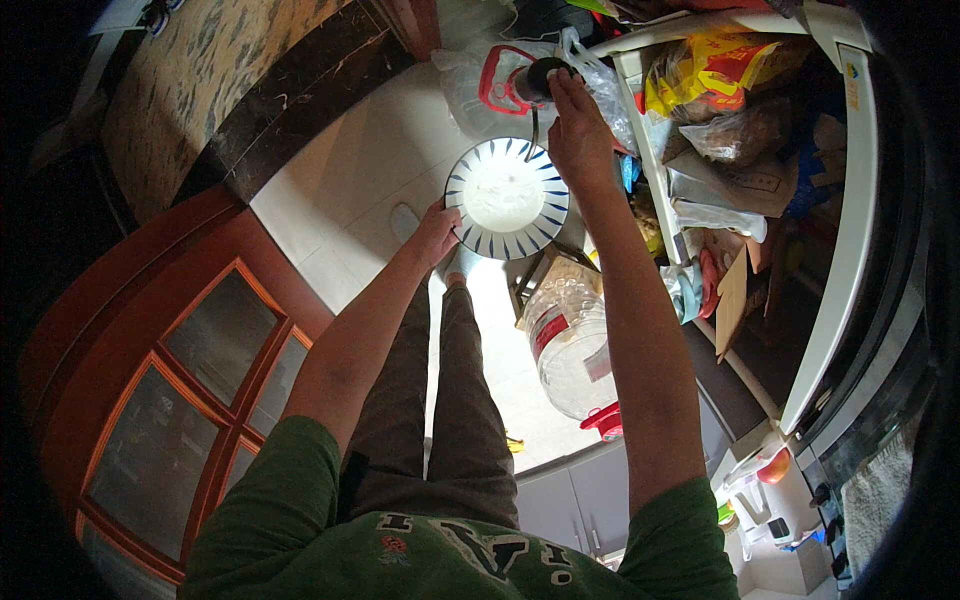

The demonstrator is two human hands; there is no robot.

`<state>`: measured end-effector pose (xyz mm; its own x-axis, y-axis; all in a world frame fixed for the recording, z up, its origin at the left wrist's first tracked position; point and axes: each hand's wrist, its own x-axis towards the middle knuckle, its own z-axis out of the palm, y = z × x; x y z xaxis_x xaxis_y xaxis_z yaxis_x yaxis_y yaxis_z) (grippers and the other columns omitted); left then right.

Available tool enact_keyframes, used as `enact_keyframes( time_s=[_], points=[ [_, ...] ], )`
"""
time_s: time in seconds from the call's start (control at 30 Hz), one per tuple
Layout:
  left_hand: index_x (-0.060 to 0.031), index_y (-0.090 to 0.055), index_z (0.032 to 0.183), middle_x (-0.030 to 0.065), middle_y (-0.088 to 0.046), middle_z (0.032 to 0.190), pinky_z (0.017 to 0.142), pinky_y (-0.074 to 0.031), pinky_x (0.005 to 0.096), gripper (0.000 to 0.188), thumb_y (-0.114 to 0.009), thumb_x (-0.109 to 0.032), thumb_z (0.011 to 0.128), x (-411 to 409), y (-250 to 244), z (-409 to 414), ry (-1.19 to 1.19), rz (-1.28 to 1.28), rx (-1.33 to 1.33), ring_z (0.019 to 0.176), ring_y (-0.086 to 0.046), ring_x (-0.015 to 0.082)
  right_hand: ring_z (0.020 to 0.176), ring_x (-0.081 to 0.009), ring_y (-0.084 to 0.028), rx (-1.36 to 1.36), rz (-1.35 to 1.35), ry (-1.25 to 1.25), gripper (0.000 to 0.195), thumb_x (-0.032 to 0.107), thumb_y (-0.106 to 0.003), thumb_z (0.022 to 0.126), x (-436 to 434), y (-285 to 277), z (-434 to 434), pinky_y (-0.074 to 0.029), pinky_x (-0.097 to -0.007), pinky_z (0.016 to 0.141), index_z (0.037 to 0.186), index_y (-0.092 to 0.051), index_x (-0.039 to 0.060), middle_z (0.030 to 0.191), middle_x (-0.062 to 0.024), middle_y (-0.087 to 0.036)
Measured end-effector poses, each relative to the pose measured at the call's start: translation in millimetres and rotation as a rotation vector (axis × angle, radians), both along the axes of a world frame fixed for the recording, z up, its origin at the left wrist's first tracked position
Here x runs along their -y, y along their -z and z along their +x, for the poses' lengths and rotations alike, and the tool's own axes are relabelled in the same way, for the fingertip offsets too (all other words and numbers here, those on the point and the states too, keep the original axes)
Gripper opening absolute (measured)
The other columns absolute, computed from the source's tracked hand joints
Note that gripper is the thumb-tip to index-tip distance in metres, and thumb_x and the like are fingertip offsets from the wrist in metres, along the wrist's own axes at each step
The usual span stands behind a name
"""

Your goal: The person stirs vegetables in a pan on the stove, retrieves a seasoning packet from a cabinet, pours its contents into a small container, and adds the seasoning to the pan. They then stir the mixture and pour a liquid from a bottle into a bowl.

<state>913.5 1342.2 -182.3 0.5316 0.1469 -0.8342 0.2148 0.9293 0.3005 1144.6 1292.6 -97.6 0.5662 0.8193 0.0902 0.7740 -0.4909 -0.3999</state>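
Observation:
My left hand (437, 232) grips the left rim of a round white dish (553, 199) with dark blue strokes around its border. Glare whitens the dish's middle, and what it holds is hard to make out. Up at the right, the fingers of my right hand (585, 135) lie on the black top of a bottle pump (544, 76); whether they grip it cannot be told. From the pump a thin metal spout (534, 135) curves down over the dish's upper right border. Below the pump is a large clear plastic bottle (466, 94) with a red handle (491, 79).
A white-framed rack (847, 225) with bags and cardboard (731, 300) runs along the right. Another large clear plastic bottle (566, 360) with a red cap is on the floor near my legs. A wooden glazed door (225, 405) stands at the left, below a dark stone edge (292, 112).

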Motion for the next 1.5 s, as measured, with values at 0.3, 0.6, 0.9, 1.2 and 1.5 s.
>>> enact_keyframes(
  time_s=[0.3, 0.6, 0.9, 1.2, 1.5],
  points=[
    [0.0061, -0.045, 0.117, 0.0150, -0.054, 0.114, 0.096, -0.044, 0.0380, 0.052, -0.042, 0.002, 0.065, 0.3, 8.9, -0.6, 0.022, 0.003, 0.057, 0.109, -0.053, 0.0270, 0.126, -0.0317, -0.042, -0.031, -0.040, 0.014, 0.057, -0.010, -0.051, 0.074, 0.7, -1.5, 1.6, -0.038, -0.0387, 0.104, 0.129, -0.046, 0.0038, 0.134, -0.0170, -0.045],
    [0.0045, -0.044, 0.117, 0.0140, -0.053, 0.112, 0.097, -0.042, 0.0419, 0.052, -0.041, 0.004, 0.066, 0.9, 7.1, 2.4, 0.012, -0.009, 0.055, 0.107, -0.052, 0.0276, 0.124, -0.0302, -0.045, -0.033, -0.008, -0.008, 0.057, -0.008, -0.052, 0.076, 4.7, -0.1, 6.1, -0.041, -0.0380, 0.102, 0.131, -0.047, 0.0083, 0.134, -0.0144, -0.046],
    [0.0057, -0.043, 0.118, 0.0152, -0.052, 0.113, 0.098, -0.043, 0.0372, 0.054, -0.042, 0.003, 0.064, 1.5, 20.7, -2.9, 0.034, -0.005, 0.005, 0.111, -0.051, 0.0277, 0.123, -0.0305, -0.046, -0.036, 0.000, -0.013, 0.056, -0.009, -0.051, 0.076, 3.9, 0.2, 6.9, -0.041, -0.0387, 0.102, 0.129, -0.048, 0.0075, 0.133, -0.0157, -0.047],
    [0.0043, -0.047, 0.115, 0.0149, -0.053, 0.113, 0.098, -0.042, 0.0367, 0.050, -0.043, 0.002, 0.065, 2.6, 25.3, -6.2, 0.004, -0.016, 0.056, 0.111, -0.052, 0.0273, 0.125, -0.0304, -0.044, -0.028, -0.001, -0.010, 0.054, -0.010, -0.051, 0.076, 4.0, -3.1, 4.2, -0.041, -0.0379, 0.103, 0.128, -0.049, 0.0051, 0.134, -0.0157, -0.046],
    [0.0049, -0.047, 0.115, 0.0153, -0.054, 0.112, 0.097, -0.044, 0.0381, 0.050, -0.042, 0.003, 0.065, 2.8, 16.3, -0.4, 0.028, -0.003, -0.021, 0.109, -0.052, 0.0276, 0.124, -0.0318, -0.044, -0.024, -0.020, -0.015, 0.055, -0.011, -0.052, 0.073, 2.7, -3.9, 3.5, -0.042, -0.0382, 0.102, 0.126, -0.049, 0.0017, 0.132, -0.0169, -0.046]
  ],
)
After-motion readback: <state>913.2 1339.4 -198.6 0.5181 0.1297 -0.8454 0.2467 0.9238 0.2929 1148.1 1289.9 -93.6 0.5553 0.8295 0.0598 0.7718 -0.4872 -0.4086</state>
